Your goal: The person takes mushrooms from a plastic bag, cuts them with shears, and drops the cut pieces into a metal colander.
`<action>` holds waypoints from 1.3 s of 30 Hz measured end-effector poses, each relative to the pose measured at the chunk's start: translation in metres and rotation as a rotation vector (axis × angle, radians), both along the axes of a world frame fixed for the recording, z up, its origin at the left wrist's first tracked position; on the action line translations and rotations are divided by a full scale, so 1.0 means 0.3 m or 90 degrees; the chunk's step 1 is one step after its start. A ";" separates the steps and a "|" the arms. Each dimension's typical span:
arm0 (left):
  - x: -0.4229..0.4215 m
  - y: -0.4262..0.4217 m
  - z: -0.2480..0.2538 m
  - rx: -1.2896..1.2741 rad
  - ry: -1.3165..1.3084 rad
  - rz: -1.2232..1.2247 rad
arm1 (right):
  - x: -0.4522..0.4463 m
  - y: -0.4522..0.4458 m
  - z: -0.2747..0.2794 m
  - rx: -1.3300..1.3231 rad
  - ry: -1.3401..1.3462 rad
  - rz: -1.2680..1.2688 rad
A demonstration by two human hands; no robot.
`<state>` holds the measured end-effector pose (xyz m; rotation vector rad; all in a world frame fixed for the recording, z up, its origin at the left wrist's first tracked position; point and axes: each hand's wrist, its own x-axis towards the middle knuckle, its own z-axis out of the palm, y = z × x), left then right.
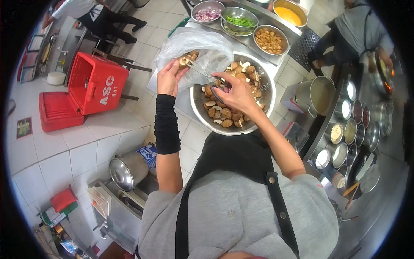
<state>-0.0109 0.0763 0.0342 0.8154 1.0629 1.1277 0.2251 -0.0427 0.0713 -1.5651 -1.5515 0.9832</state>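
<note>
A brown mushroom (184,61) is held in my left hand (169,78), its pale underside showing, in front of a clear plastic bag (189,41). My right hand (235,93) grips black-handled scissors (219,83), and their blades (197,67) point at the mushroom. Below my right hand stands a large metal colander (269,93), with many brown mushrooms (226,113) and pale cut pieces inside. The bag rests on the table just beyond the colander, and what it contains is hard to make out.
Metal bowls of chopped onion (207,14), green vegetables (239,20) and browned cubes (271,39) stand beyond the colander, with a pot of yellow liquid (288,15). A red cooler box (97,84) is at left. Co-workers stand at upper left (101,17) and upper right (355,32).
</note>
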 end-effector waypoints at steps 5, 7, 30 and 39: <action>-0.004 -0.038 0.006 -0.017 0.020 -0.019 | -0.024 0.043 -0.025 -0.002 -0.025 0.026; -0.013 -0.038 -0.017 -0.008 0.048 -0.019 | -0.027 0.058 -0.048 0.024 -0.041 0.042; 0.183 -0.367 -0.007 -0.074 0.033 -0.150 | 0.170 -0.302 -0.127 -0.188 0.217 0.018; 0.226 -0.365 -0.077 -0.123 0.106 -0.311 | 0.222 -0.352 -0.151 -0.141 0.203 -0.011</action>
